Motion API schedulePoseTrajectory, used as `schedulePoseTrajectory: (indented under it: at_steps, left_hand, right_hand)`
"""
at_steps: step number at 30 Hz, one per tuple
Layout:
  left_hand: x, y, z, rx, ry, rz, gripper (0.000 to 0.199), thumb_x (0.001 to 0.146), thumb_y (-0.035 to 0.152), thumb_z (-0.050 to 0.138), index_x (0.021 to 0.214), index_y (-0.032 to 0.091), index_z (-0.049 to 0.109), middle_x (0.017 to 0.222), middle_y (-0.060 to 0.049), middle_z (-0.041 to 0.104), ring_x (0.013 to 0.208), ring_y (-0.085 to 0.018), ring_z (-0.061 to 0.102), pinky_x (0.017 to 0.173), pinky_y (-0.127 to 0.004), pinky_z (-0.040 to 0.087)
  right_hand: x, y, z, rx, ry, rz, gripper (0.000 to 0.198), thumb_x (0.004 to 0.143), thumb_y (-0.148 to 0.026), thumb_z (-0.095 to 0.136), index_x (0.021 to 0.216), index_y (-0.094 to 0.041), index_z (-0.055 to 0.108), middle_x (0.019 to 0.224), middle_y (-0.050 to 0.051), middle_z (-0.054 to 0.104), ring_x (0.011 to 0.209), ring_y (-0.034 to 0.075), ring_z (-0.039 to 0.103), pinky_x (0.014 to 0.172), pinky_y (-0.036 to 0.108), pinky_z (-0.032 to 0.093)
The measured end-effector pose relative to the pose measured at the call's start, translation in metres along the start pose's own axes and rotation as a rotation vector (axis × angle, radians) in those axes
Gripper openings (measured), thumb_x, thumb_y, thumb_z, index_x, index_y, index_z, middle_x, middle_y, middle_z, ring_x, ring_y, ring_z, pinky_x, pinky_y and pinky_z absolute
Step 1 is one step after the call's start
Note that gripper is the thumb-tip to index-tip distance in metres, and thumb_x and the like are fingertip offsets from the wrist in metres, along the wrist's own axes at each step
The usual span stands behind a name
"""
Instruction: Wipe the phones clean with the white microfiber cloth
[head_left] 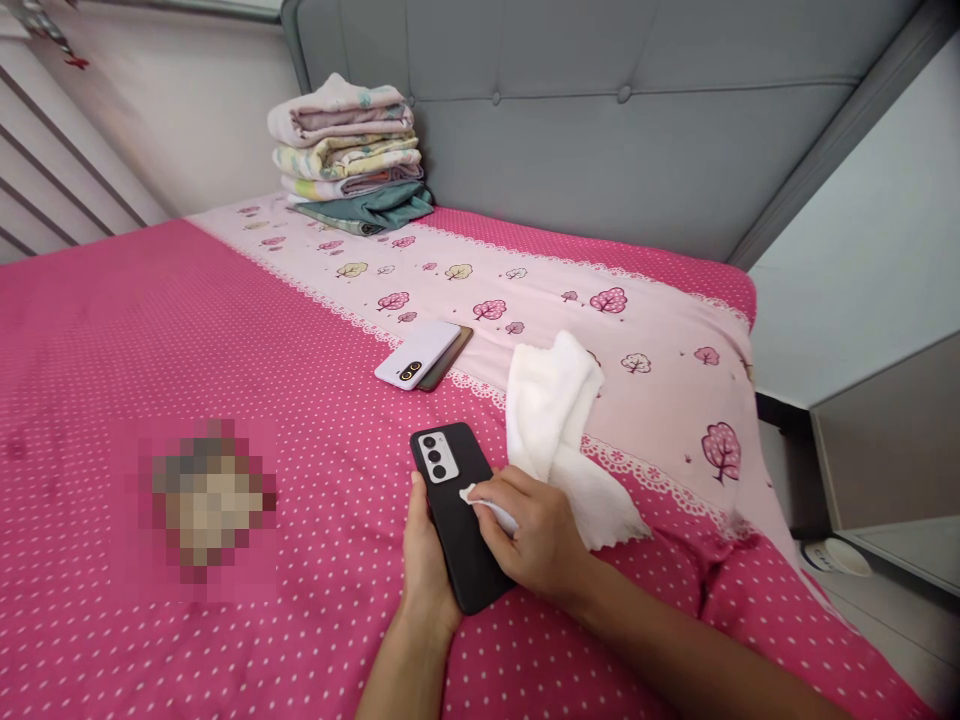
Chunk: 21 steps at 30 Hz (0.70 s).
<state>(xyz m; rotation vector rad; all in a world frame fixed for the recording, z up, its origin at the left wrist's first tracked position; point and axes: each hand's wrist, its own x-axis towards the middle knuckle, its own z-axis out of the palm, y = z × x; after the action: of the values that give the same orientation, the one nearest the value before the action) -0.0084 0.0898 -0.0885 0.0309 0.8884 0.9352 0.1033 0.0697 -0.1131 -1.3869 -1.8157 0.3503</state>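
Observation:
A black smartphone [469, 545] with a pale camera panel lies back side up in my left hand [427, 570], which grips it along its left edge. My right hand [540, 525] is closed around a small white wipe [501, 515] and rests over the phone's back, just below the camera panel. Part of the wipe is hidden by my fingers. Beyond my right hand, a crumpled white cloth [547, 400] is spread on the bed. Farther off, a lilac smartphone [420, 352] lies partly over a darker phone [448, 362].
The bed has a pink dotted sheet [315, 470] with a tree-print band. Folded blankets [341, 150] are stacked against the grey headboard [540, 150]. A blurred-out patch [214, 500] is at left. A white tub [836, 557] stands on the floor past the bed's right edge.

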Motion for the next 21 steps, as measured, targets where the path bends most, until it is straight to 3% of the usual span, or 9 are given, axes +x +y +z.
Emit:
schedulePoseTrajectory:
  at_steps: [21]
  left_hand:
    - [0.0004,0.0011,-0.0003,0.02,-0.004,0.01,0.05,0.085,0.049,0.038,0.081,0.008,0.067,0.068,-0.011,0.069,0.06,-0.022,0.065,0.074,-0.038,0.051]
  right_hand:
    - [0.0008,-0.001,-0.0014,-0.008,0.002,-0.01,0.017,0.081,-0.015,0.047,0.089,-0.019,0.062,0.078,0.004,0.059,0.071,0.014,0.057,0.066,0.024,0.043]
